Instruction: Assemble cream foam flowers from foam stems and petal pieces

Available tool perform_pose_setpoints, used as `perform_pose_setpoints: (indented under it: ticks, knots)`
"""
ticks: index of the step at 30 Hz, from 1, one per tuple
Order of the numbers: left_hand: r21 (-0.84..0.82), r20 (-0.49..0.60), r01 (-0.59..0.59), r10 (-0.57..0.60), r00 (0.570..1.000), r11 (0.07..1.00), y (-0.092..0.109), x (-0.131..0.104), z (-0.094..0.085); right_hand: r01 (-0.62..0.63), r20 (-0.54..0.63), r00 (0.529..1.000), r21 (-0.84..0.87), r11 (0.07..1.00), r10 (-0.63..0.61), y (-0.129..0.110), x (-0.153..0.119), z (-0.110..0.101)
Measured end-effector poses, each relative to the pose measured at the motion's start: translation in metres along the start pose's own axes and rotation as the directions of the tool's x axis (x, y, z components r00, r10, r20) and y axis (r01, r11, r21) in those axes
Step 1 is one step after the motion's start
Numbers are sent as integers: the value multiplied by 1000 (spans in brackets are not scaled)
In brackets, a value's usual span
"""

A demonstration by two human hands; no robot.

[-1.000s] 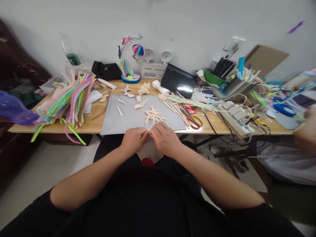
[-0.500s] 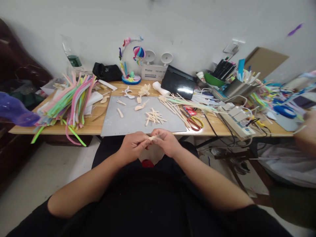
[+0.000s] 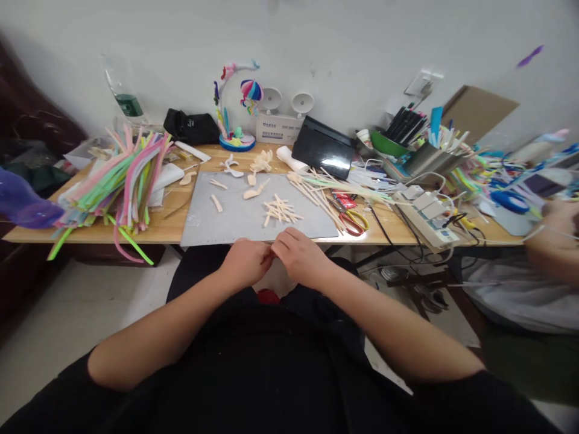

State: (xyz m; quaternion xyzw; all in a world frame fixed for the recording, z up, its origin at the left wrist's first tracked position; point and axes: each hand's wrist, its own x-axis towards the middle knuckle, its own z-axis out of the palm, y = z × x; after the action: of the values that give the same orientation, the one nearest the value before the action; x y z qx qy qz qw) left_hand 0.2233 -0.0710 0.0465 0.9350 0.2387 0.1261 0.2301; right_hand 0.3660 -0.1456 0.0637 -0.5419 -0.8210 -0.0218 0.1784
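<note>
Cream, short, slim sticks (image 3: 283,211) lie crisscrossed in a loose pile right of the middle of the flat grey mat (image 3: 239,224), just beyond my right hand (image 3: 301,256). Bare mat opens left of them toward two small cream strips (image 3: 216,203), and a narrow bare band runs before the mat's front edge, along the edge of the light wooden table (image 3: 167,228). Scissors with red and yellow loop handles (image 3: 347,214) sit just beside the mat's right edge. Over my lap, both hands, left (image 3: 246,262) included, meet with fingers curled in; what they grip, if anything, is hidden, so I cannot tell.
</note>
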Motion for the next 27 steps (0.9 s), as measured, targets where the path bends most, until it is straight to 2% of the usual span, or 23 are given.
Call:
perform_pose_setpoints:
  ticks: [2, 3, 5, 6, 8, 10, 11, 12, 14, 16, 19, 21, 22, 24, 26, 27]
  knots:
    - [-158, 179, -67, 95, 979, 985, -1, -1, -7, 53, 151, 986, 154, 987, -77, 6, 3, -13]
    - [-275, 252, -101, 173, 952, 956, 0, -3, -11, 30, 200, 976, 281, 959, -89, 9, 4, -19]
    - [-503, 316, -130, 321, 893, 855, 2, -8, -18, -60, 250, 964, 532, 845, -89, 13, 3, -26]
    - [-589, 300, -123, 357, 885, 799, 3, -10, -20, -99, 240, 968, 635, 766, -74, 13, 2, -27]
    - [-706, 191, -95, 318, 929, 702, 6, -15, -19, -131, 152, 988, 780, 611, 17, 10, -2, -22]
    - [-762, 36, -71, 151, 988, 644, 9, -18, -13, -137, 45, 979, 867, 479, 198, 2, -5, -9]
    - [-767, -41, -60, 44, 998, 639, 11, -18, -9, -145, 12, 953, 897, 417, 304, -3, -5, -1]
    - [-751, -110, -42, -62, 992, 659, 13, -18, -5, -165, 10, 918, 919, 358, 398, -8, -5, 8]
    - [-650, -250, 1, -215, 944, 760, 16, -17, 2, -184, 4, 833, 945, 270, 553, -17, -4, 22]
    - [-493, -363, 28, -234, 902, 870, 19, -15, 5, -204, 0, 755, 950, 236, 655, -24, -2, 31]
    - [-345, -393, 16, -160, 906, 939, 20, -11, 4, -259, -22, 679, 928, 267, 734, -30, 0, 31]
    - [-350, -365, 34, -170, 915, 936, 19, -10, 2, -310, -85, 674, 869, 385, 734, -30, -1, 28]
    - [-368, -348, 53, -191, 918, 928, 18, -9, 2, -326, -140, 687, 818, 474, 713, -30, -3, 26]
    - [-409, -295, 99, -234, 927, 907, 16, -8, 3, -312, -283, 742, 657, 686, 608, -26, -6, 23]
    - [-426, -212, 139, -248, 945, 894, 14, -7, 4, -251, -392, 818, 413, 875, 420, -20, -10, 19]
    - [-410, -163, 154, -238, 958, 899, 12, -7, 4, -211, -400, 861, 279, 937, 313, -16, -10, 16]
